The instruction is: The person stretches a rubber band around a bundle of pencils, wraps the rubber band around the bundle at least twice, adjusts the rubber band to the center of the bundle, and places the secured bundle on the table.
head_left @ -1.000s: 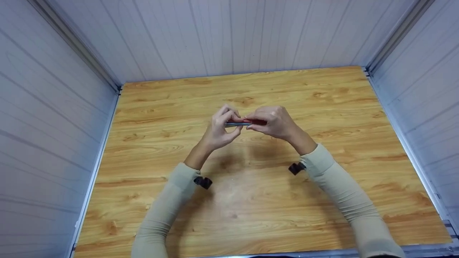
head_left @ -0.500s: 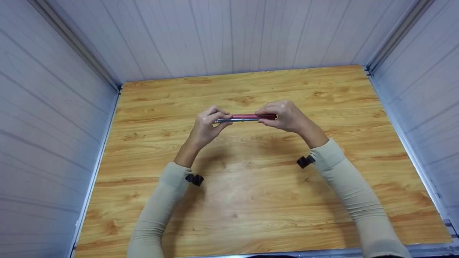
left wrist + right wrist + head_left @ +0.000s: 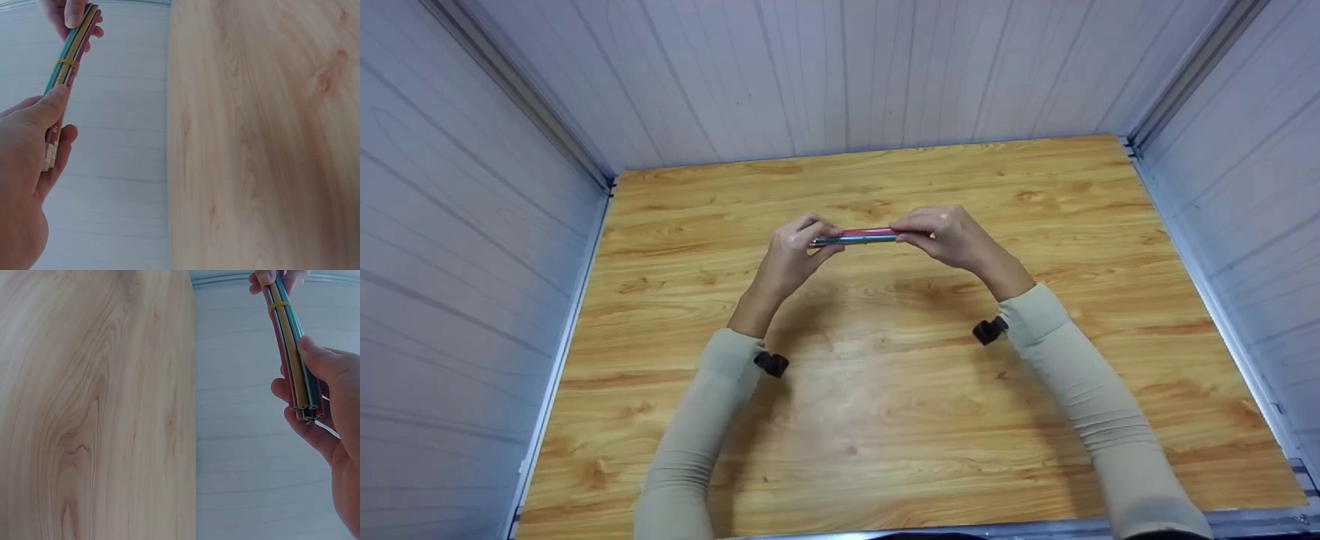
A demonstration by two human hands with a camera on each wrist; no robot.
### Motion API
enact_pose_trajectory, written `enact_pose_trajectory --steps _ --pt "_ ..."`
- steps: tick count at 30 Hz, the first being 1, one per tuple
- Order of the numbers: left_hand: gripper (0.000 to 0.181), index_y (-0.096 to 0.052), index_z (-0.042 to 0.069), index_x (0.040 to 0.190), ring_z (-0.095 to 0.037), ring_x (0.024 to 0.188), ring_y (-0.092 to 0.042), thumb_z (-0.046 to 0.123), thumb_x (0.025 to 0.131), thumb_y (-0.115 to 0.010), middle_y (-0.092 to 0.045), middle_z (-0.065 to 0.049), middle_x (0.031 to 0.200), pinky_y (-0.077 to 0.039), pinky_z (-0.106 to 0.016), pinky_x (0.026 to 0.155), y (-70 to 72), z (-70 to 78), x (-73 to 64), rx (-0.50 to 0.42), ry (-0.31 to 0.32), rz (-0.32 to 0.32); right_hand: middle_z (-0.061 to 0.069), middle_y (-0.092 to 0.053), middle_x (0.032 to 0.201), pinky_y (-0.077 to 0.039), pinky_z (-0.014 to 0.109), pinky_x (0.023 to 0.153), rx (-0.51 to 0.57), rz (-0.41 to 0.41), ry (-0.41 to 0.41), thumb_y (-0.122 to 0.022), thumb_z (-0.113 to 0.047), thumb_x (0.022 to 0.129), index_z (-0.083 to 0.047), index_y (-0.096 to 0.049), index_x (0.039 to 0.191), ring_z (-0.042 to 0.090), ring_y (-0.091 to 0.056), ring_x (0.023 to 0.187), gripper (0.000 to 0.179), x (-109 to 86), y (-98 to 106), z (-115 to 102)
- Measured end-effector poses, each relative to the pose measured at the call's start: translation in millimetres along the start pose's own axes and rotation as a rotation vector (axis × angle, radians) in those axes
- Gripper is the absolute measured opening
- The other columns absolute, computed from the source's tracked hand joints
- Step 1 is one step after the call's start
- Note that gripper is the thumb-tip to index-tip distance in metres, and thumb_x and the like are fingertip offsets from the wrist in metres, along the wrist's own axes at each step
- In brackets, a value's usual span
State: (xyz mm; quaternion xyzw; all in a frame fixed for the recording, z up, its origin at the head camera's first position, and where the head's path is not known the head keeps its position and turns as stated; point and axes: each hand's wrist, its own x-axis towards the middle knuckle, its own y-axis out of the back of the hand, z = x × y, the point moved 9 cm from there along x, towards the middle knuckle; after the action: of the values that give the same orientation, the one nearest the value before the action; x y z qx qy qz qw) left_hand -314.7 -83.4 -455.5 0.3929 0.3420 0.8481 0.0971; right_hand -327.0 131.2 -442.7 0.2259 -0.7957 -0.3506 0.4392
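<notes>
Both hands hold a bundle of pencils (image 3: 868, 236) level above the table. Red, teal and yellow barrels show, wrapped by a yellow rubber band (image 3: 279, 306) near the bundle's middle. My left hand (image 3: 789, 259) pinches one end, thumb on the near side and fingers behind; white eraser tips (image 3: 50, 157) stick out below that thumb in the left wrist view. My right hand (image 3: 956, 238) grips the opposite end, where flat, unsharpened pencil ends (image 3: 306, 410) show in the right wrist view. The left palm hides part of the bundle.
Beneath the hands lies a wood-grain table (image 3: 855, 420). A pale panelled wall (image 3: 810, 82) closes off the back, with similar walls on the left (image 3: 457, 262) and right (image 3: 1237, 195). Small black cameras (image 3: 771, 364) sit at the wrists.
The hands were close together around the bundle and have spread to its two ends, baring the middle and the band. Hands and bundle have also shifted slightly toward the back wall.
</notes>
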Motion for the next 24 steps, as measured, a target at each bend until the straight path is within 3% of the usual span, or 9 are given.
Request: enact_pose_trajectory --steps 5,11,16,19,23,24 --pt "0.024 -0.084 0.002 0.125 -0.038 0.108 -0.081 0.003 0.1 -0.083 -0.081 -0.02 0.12 -0.068 -0.049 0.095 -0.7 -10.3 3.4 -0.008 0.054 -0.071 0.022 -0.086 0.109 -0.063 0.048 0.067 0.009 0.008 -0.056 -0.081 -0.003 0.102 0.003 -0.085 0.12 0.036 -0.082 0.085 0.02 2.1 -1.2 12.2" --pt "0.024 -0.084 0.002 0.124 -0.04 0.109 -0.081 0.003 0.1 -0.084 -0.082 -0.022 0.12 -0.067 -0.052 0.095 -9.7 -25.2 1.4 -0.023 0.128 -0.137 0.023 -0.086 0.115 -0.066 0.051 0.075 0.056 -0.036 -0.127 -0.08 -0.005 0.103 0.002 -0.084 0.123 0.038 -0.083 0.094 0.022 0.1 -14.7 26.5" --pt "0.027 -0.083 0.002 0.129 -0.038 0.113 -0.081 0.002 0.102 -0.08 -0.083 -0.021 0.127 -0.066 -0.052 0.097 -30.7 -48.9 -12.6 -0.05 0.302 -0.271 0.024 -0.084 0.119 -0.067 0.054 0.083 0.096 -0.129 -0.221 -0.078 -0.004 0.105 0.003 -0.084 0.124 0.04 -0.082 0.101 0.021 -10.0 -41.8 42.9" --pt "0.03 -0.082 0.004 0.133 -0.038 0.123 -0.079 0.0 0.104 -0.077 -0.082 -0.02 0.132 -0.065 -0.052 0.104 -45.8 -61.2 -24.0 -0.055 0.378 -0.369 0.024 -0.083 0.122 -0.067 0.055 0.091 0.128 -0.196 -0.313 -0.076 -0.005 0.107 0.002 -0.083 0.126 0.041 -0.081 0.107 0.022 -20.4 -60.5 54.0" --pt "0.03 -0.083 0.009 0.132 -0.033 0.131 -0.077 0.002 0.104 -0.076 -0.082 -0.014 0.136 -0.061 -0.047 0.113 -65.8 -79.4 -40.1 -0.064 0.42 -0.453 0.02 -0.082 0.128 -0.065 0.055 0.103 0.159 -0.263 -0.435 -0.074 -0.008 0.109 -0.002 -0.083 0.129 0.039 -0.079 0.119 0.023 -35.8 -81.8 66.7" --pt "0.029 -0.084 0.011 0.132 -0.03 0.132 -0.077 0.004 0.104 -0.077 -0.083 -0.012 0.135 -0.061 -0.045 0.115 -75.1 -92.1 -46.5 -0.068 0.424 -0.462 0.02 -0.081 0.128 -0.064 0.055 0.104 0.163 -0.272 -0.454 -0.074 -0.009 0.109 -0.003 -0.084 0.129 0.039 -0.078 0.12 0.023 -38.7 -85.7 68.6"
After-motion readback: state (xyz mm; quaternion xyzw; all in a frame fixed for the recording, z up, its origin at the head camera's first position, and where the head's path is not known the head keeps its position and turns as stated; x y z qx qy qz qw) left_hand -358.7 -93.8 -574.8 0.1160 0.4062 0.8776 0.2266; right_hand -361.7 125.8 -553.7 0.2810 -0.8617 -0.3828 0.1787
